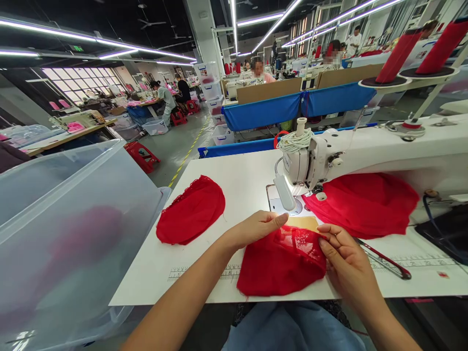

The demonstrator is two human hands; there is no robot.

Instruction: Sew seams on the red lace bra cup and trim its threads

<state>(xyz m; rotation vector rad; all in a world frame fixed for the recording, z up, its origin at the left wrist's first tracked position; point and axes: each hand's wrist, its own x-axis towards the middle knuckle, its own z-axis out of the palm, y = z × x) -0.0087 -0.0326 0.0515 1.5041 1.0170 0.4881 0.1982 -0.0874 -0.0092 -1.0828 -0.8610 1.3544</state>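
Observation:
A red fabric piece (280, 270) with a sheer lace part along its upper edge lies on the white sewing table in front of the sewing machine (303, 161). The lace's right edge is pinched between thumb and fingers of my right hand (345, 253). At the upper left of the same piece, my left hand (259, 228) grips the edge, its thumb pointing toward the needle area; some of its fingertips are hidden. Behind the lace shows a tan strip (302, 223), close to the presser foot. More red fabric (369, 202) lies under the machine arm.
Red pieces with a lace edge (193, 212) lie on the table's left side. Scissors with dark red handles (387, 261) rest right of my right hand. A large clear plastic bin (73, 243) stands at the left. Red thread cones (398, 56) rise above the machine. People sit at machines beyond.

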